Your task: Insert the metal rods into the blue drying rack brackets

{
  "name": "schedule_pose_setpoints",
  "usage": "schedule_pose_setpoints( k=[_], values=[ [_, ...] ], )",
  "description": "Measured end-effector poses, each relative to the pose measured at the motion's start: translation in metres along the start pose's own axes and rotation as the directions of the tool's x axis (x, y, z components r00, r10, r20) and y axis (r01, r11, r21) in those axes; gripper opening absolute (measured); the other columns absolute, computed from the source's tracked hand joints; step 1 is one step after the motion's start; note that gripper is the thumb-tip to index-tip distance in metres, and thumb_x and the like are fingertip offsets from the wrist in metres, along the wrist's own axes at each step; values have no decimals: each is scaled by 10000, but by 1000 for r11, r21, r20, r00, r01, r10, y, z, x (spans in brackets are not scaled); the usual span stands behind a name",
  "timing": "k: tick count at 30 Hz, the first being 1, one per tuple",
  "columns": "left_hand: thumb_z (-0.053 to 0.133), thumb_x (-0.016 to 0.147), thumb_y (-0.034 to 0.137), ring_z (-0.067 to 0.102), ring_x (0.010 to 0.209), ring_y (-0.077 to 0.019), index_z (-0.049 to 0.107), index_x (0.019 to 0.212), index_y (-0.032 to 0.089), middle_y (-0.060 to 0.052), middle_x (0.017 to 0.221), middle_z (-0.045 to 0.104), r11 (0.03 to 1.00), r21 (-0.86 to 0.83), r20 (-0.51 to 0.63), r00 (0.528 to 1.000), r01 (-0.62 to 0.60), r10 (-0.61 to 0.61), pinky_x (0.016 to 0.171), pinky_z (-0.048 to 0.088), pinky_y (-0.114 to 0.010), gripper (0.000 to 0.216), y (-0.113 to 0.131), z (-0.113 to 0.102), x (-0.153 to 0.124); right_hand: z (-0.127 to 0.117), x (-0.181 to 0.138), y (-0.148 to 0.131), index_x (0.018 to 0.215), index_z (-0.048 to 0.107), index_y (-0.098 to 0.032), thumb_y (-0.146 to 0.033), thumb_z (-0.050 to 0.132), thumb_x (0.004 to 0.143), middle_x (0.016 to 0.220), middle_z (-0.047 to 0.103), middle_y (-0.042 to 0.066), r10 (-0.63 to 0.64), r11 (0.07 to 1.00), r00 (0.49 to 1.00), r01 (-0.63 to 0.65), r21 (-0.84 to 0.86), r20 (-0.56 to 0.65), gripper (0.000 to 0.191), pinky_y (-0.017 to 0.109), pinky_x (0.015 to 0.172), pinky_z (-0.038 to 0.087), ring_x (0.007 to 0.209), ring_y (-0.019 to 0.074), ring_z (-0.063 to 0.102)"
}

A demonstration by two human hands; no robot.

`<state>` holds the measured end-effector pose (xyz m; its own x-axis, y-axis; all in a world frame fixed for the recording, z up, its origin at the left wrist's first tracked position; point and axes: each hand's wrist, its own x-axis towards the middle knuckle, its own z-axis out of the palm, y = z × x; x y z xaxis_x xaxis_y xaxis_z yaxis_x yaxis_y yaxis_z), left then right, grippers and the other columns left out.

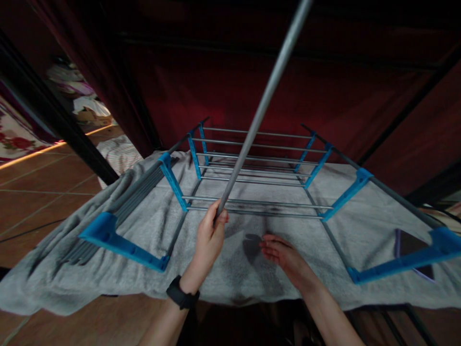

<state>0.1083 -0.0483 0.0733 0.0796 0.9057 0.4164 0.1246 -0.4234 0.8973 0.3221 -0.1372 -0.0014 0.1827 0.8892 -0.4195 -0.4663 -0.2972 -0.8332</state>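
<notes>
My left hand (pixel 209 234) is wrapped round the lower end of a long grey metal tube (pixel 260 113), which slants up and to the right out of view. To the right, my right hand (pixel 283 254) hovers above the cloth with its fingers stretched out and nothing in it. In front of both hands stands a partly assembled rack (pixel 266 208) with blue plastic brackets (pixel 134 249) along its two sides and several thin bars across. Between the nearest pair of brackets there is no crossbar. The tube passes in front of the rack's bars.
Under the rack lies a grey cloth (pixel 230 269). More loose tubes (pixel 135 192) are bundled on its left side. A dark flat phone-like object (pixel 414 252) lies at the right, behind a bracket. Dark red panels (pixel 273 91) rise behind; tiled floor (pixel 39 202) shows left.
</notes>
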Motion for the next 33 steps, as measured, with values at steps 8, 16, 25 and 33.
schedule_pose_setpoints(
  k=[8, 16, 25, 33],
  values=[
    [573, 942, 325, 616, 845, -206, 665, 1049, 239, -12, 889, 673, 989, 145, -2, 1000, 6, -6, 811, 470, -319, 165, -18, -11, 4, -5, 0, -9, 1010, 762, -169, -385, 868, 666, 1054, 778, 137, -3, 1000, 1000, 3, 3, -27, 420, 321, 830, 556, 942, 220, 730],
    [543, 893, 309, 620, 871, -230, 642, 957, 239, -19, 879, 682, 956, 291, -31, 999, 27, -19, 817, 474, -341, 137, -36, -28, 13, -16, 5, -21, 934, 761, -188, -309, 844, 668, 988, 788, 120, -34, 999, 993, 37, 30, -114, 305, 318, 781, 579, 873, 209, 737],
    [529, 764, 191, 629, 867, -236, 620, 869, 240, -19, 858, 687, 902, 429, -32, 999, 46, -36, 851, 461, -366, 147, -69, -47, 22, -22, 8, -30, 929, 754, -182, -235, 821, 665, 987, 791, 127, -41, 998, 984, 50, 46, -175, 278, 301, 780, 588, 850, 194, 737],
    [476, 744, 136, 649, 857, -240, 622, 850, 253, -8, 812, 709, 832, 554, 119, 991, -21, -54, 888, 450, -383, 216, -70, -43, 18, -25, 8, -34, 923, 745, -180, -223, 807, 673, 963, 792, 119, -63, 993, 974, 83, 86, -216, 262, 294, 762, 584, 829, 188, 735]
  ],
)
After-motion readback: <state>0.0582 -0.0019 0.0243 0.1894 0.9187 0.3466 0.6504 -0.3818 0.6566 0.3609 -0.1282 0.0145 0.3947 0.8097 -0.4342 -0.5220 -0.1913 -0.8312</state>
